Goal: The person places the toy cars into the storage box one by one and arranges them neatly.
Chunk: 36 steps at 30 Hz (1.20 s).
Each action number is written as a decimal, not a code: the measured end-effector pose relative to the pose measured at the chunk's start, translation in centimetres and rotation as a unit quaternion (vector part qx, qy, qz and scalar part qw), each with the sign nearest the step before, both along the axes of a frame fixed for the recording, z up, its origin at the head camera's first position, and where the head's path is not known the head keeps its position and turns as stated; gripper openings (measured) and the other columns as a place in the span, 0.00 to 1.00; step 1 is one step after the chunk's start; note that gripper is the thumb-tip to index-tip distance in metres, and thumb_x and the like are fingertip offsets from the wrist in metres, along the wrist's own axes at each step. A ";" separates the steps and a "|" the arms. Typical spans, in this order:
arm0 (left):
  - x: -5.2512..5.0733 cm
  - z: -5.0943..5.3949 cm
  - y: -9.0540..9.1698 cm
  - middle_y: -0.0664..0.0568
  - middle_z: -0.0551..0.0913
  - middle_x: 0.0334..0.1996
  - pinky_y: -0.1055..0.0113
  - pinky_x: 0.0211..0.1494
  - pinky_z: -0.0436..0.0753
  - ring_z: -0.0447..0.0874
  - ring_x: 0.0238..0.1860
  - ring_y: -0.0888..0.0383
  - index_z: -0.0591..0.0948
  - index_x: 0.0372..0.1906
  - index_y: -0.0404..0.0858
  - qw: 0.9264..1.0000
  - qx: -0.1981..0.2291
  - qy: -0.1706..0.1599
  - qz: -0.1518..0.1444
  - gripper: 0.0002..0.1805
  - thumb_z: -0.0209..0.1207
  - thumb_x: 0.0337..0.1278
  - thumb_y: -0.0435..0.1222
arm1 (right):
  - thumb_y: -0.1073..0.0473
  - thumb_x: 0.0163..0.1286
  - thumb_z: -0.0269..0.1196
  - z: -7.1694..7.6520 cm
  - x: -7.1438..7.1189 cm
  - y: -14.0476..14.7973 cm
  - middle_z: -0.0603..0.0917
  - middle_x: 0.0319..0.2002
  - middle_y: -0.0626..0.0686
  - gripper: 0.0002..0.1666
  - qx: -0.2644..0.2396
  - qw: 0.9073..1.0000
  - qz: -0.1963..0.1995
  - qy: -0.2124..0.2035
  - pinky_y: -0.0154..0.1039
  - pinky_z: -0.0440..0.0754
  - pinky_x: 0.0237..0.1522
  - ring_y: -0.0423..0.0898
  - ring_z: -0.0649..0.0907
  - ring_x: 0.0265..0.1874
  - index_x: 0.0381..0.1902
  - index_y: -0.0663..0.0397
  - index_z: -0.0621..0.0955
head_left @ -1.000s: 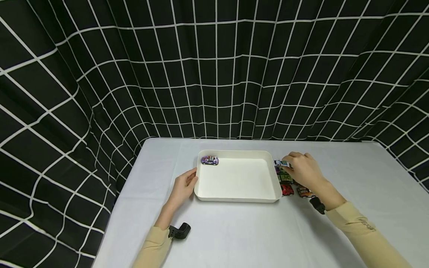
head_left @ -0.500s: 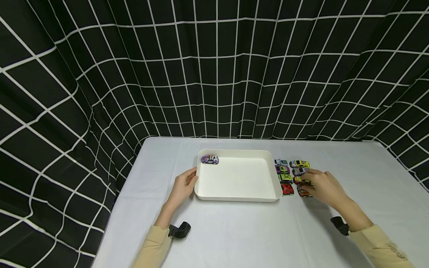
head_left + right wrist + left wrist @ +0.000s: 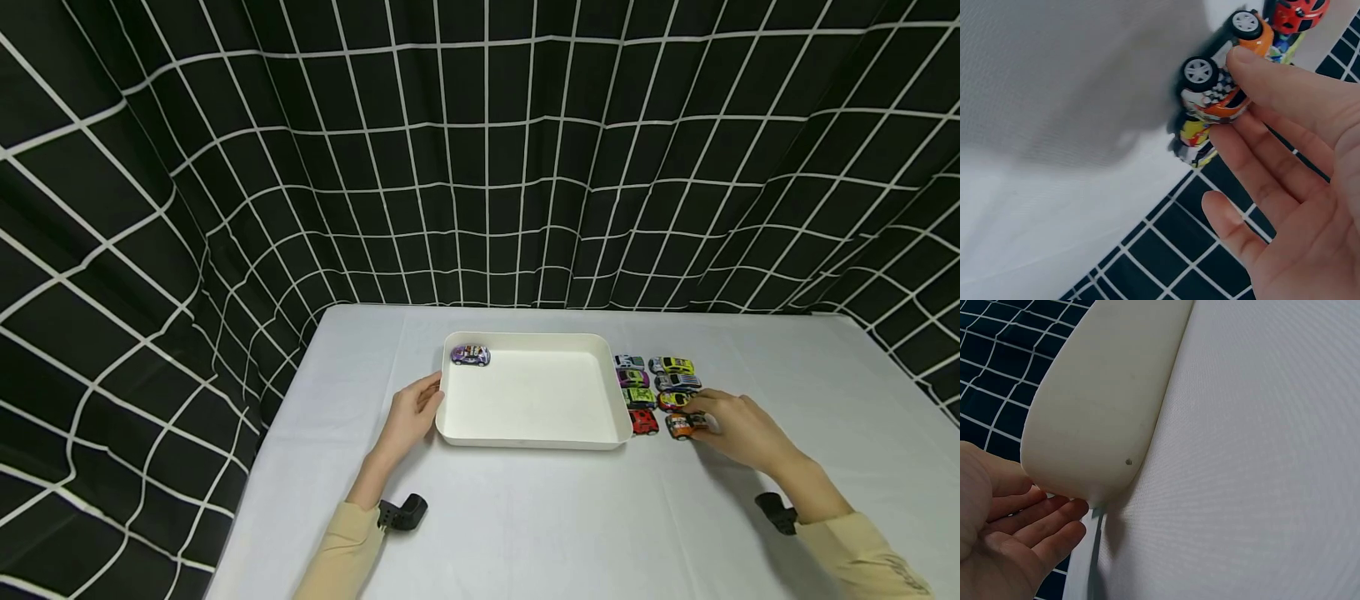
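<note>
A white tray lies on the table, with a purple toy car in its far left corner. My left hand rests against the tray's left end; in the left wrist view its relaxed fingers touch the outer wall. Right of the tray, my right hand pinches an orange toy car, the nearest of its column. The right wrist view has the thumb on the side of this orange car and fingers behind it. Part of the car is hidden by the hand.
Two columns of toy cars stand beside the tray: a red car, a lime car, a purple-green car and others, including a yellow car at the back. A black gridded curtain hangs behind the white table.
My right hand has left the white-and-blue car beside the tray and moved right and nearer, down to the orange car. The left hand and the tray have stayed put.
</note>
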State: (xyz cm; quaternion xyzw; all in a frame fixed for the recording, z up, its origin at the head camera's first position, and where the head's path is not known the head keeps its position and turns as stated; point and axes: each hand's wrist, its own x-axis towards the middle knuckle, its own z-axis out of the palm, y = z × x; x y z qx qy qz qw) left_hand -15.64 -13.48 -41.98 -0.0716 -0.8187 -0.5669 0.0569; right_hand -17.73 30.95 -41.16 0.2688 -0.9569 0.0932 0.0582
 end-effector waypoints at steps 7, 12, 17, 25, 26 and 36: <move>0.0 0.1 0.0 0.24 0.71 0.53 0.56 0.56 0.77 0.73 0.54 0.36 0.67 0.57 0.16 1.000 -0.001 -0.007 -0.001 0.20 0.50 0.61 0.22 | 0.69 0.44 0.72 -0.3 -0.1 0.1 0.82 0.41 0.65 0.19 0.002 1.000 0.002 -0.006 0.63 0.78 0.38 0.63 0.81 0.40 0.38 0.63 0.83; 0.1 0.3 0.1 0.23 0.71 0.52 0.53 0.57 0.76 0.73 0.54 0.35 0.66 0.57 0.15 1.000 0.002 -0.003 0.001 0.20 0.49 0.61 0.21 | 0.68 0.44 0.73 -0.3 -0.1 0.2 0.83 0.38 0.62 0.18 0.000 1.000 0.008 0.011 0.58 0.81 0.35 0.57 0.83 0.33 0.37 0.63 0.83; -0.7 -1.4 -0.2 0.25 0.71 0.53 0.54 0.57 0.76 0.73 0.54 0.37 0.67 0.58 0.17 1.000 0.006 -0.006 0.002 0.20 0.50 0.61 0.23 | 0.66 0.42 0.73 -0.2 -0.2 0.2 0.84 0.33 0.58 0.17 -0.010 0.998 0.038 0.049 0.50 0.83 0.30 0.52 0.83 0.29 0.34 0.62 0.83; -2.0 -3.7 -1.0 0.31 0.74 0.53 0.64 0.55 0.79 0.76 0.54 0.43 0.69 0.59 0.23 1.000 -0.008 -0.009 0.006 0.21 0.52 0.62 0.27 | 0.66 0.43 0.73 1.2 -0.8 -0.7 0.84 0.33 0.57 0.17 -0.021 0.996 0.053 0.075 0.50 0.83 0.28 0.52 0.83 0.28 0.34 0.63 0.83; -1.9 -3.7 -1.1 0.32 0.74 0.53 0.64 0.55 0.79 0.76 0.54 0.43 0.69 0.59 0.24 1.000 -0.006 -0.010 0.006 0.21 0.53 0.62 0.27 | 0.66 0.43 0.73 1.4 -0.9 -0.9 0.84 0.33 0.57 0.17 -0.023 0.995 0.054 0.075 0.50 0.83 0.28 0.51 0.83 0.27 0.35 0.63 0.83; -1.9 -3.5 -1.0 0.33 0.74 0.54 0.66 0.55 0.79 0.76 0.54 0.44 0.70 0.59 0.24 1.000 -0.010 -0.015 0.007 0.21 0.52 0.63 0.27 | 0.66 0.45 0.73 3.5 -2.7 -4.3 0.83 0.33 0.55 0.17 -0.044 0.992 0.080 0.088 0.41 0.83 0.24 0.44 0.81 0.23 0.36 0.62 0.84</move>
